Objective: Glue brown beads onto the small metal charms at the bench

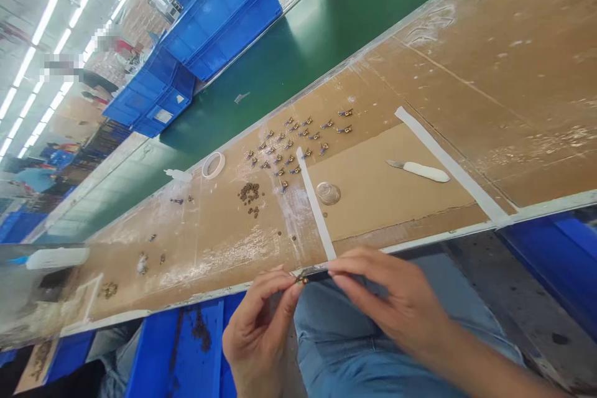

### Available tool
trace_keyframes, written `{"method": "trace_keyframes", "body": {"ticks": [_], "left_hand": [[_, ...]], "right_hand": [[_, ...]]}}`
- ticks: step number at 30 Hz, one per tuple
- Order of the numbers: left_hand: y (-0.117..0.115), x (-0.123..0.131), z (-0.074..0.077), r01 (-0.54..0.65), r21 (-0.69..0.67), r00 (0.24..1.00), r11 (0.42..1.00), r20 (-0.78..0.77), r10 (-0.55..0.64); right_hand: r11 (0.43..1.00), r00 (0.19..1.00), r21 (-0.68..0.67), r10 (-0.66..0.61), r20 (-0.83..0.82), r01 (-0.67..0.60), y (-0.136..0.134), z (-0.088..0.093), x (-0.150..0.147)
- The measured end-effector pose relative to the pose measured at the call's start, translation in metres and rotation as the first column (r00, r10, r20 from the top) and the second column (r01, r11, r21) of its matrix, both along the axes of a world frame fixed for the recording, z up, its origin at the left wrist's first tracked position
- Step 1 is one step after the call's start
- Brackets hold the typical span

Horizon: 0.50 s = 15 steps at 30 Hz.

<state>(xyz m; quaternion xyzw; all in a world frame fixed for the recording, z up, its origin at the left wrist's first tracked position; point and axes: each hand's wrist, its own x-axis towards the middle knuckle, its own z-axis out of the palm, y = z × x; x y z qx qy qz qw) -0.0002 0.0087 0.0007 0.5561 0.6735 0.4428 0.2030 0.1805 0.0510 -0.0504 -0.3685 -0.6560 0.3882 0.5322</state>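
Above my lap, at the table's front edge, my left hand (265, 317) pinches a small dark and gold piece (301, 280) between thumb and forefinger. To its right, my right hand (387, 295) has thumb and fingertips pressed together; what they hold, if anything, is too small to make out. Beyond the hands, several small blue and gold pieces (303, 133) lie spread on the brown table. A pile of small dark brown bits (249, 193) lies nearer, with a few loose ones around it.
A white-handled knife (425, 171) and a clear round disc (328, 193) lie on a cardboard sheet (373, 193) between white tape strips. Left are a tape roll (213, 165) and white bottles (58, 257). Behind runs a green belt (326, 43) with blue crates (228, 18). Another person's legs (114, 348) show at lower left.
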Motion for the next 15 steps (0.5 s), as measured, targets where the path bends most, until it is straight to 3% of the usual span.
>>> {"method": "trace_keyframes", "body": {"ticks": [3,7,15], "left_hand": [[-0.007,0.009,0.003,-0.013,-0.086,0.992,0.996,0.123,0.024],[-0.012,0.01,0.002,0.014,-0.128,0.985,0.992,0.173,0.009],[-0.015,0.01,0.001,0.136,-0.007,0.99,0.991,0.041,-0.135]], "right_hand": [[0.984,0.987,-0.13,0.107,-0.119,-0.122,-0.011,-0.003,-0.016],[0.981,0.984,-0.118,0.142,-0.105,-0.154,-0.013,-0.004,-0.016],[0.987,0.986,-0.05,0.152,-0.072,-0.156,-0.012,0.004,-0.012]]}}
